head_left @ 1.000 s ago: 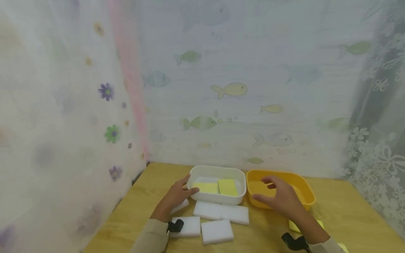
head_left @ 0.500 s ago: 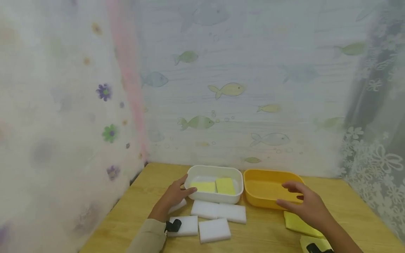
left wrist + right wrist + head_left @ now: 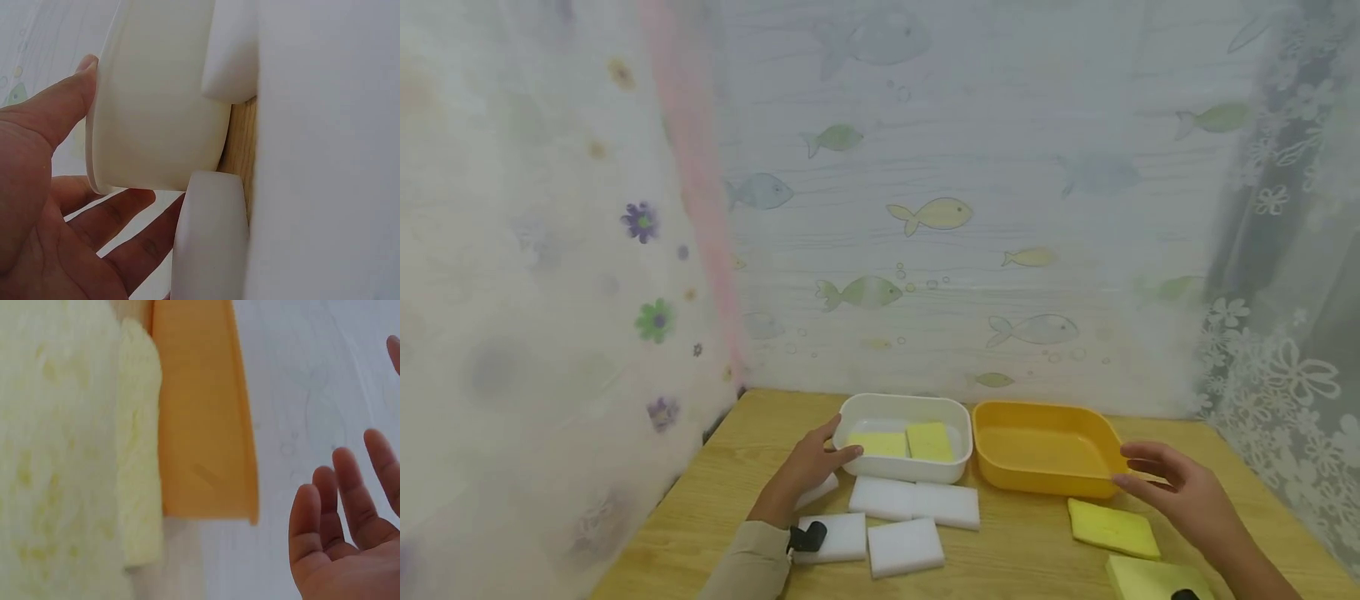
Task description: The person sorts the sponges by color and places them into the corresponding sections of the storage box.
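Observation:
My left hand (image 3: 812,458) holds the left end of a white plastic basin (image 3: 898,471). The left wrist view has its thumb (image 3: 78,94) at the rim and the other fingers around the end wall. Two yellow sponges (image 3: 930,442) lie inside this basin. Beside it stands an orange-yellow plastic basin (image 3: 1037,481). My right hand (image 3: 1187,492) is at that basin's right end, fingers loosely bent and fingertips near the rim. In the right wrist view, a gap shows between those fingers and the orange-yellow wall (image 3: 203,425), with nothing held.
Several white sponge blocks (image 3: 906,547) lie in front of the white basin, one partly behind the left wrist. Two more yellow sponges (image 3: 1112,529) lie on the wooden table (image 3: 1015,550) at the right. A fish-patterned curtain (image 3: 940,292) hangs along the table's back edge.
My right hand has moved right, from over the orange-yellow basin to its right end, uncovering the basin and the yellow sponges below. The left hand stays at the white basin.

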`<control>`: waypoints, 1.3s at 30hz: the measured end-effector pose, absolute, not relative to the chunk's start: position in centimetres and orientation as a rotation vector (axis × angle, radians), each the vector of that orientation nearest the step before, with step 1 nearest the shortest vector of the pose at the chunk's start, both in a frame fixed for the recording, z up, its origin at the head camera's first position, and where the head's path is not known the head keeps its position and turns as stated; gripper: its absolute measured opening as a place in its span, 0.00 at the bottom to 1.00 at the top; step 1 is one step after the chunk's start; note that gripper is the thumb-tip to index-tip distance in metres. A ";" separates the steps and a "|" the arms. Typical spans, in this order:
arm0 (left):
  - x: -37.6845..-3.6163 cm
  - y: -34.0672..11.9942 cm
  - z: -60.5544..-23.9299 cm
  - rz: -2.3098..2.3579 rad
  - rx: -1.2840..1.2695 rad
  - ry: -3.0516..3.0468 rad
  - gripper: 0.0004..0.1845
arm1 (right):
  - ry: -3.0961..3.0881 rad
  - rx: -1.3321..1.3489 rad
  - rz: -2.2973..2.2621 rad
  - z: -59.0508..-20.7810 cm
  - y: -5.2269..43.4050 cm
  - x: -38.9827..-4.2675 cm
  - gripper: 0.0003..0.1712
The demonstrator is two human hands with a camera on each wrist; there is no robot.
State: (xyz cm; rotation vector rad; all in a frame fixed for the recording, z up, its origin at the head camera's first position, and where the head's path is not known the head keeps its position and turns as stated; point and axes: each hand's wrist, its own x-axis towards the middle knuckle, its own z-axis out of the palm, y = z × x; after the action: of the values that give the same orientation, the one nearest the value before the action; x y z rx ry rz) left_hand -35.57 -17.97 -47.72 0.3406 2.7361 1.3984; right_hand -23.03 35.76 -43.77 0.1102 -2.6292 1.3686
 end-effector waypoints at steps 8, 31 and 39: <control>-35.5 -17.8 -47.6 1.376 0.352 2.751 0.53 | -2.653 -0.013 1.641 -46.1 39.6 -22.9 0.33; -35.7 -18.1 -47.9 1.365 0.320 2.768 0.53 | -3.003 0.189 1.861 -47.5 43.5 -23.5 0.37; -35.6 -18.0 -47.4 1.358 0.323 2.769 0.53 | -3.043 0.340 1.787 -47.9 43.3 -23.5 0.38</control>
State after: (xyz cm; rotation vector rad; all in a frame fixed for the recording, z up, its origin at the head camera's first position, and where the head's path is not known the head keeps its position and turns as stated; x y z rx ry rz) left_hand -35.57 -18.04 -47.42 0.3231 2.7688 1.3577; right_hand -23.55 43.33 -47.87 0.3403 -3.0429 1.7867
